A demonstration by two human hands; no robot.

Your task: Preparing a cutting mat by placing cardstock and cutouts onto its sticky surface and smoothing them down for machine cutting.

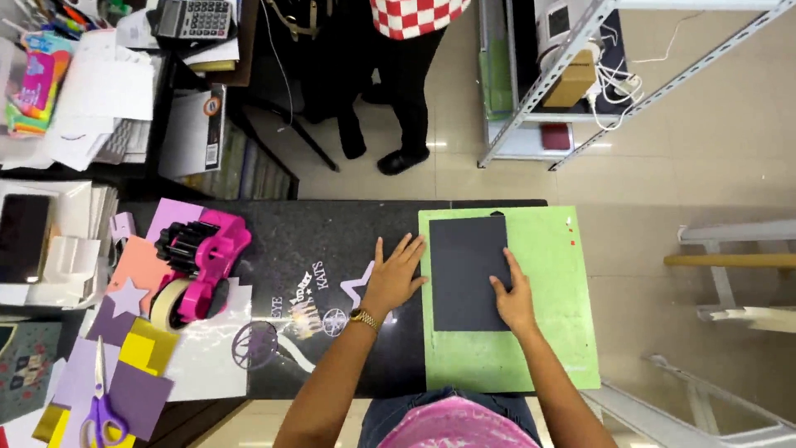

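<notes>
Both my hands lie flat, fingers spread, gripping nothing: left hand [395, 276] at the dark sheet's [467, 272] left edge, right hand [514, 300] on it. Sheet sits uncut on green mat [560, 332], bench's right end.

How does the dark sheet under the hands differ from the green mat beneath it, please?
The dark sheet is near black and smaller; the green mat is bright green and larger. The sheet lies on top, with the right hand on it and the left hand at its edge. Both are flat rectangles.
</notes>
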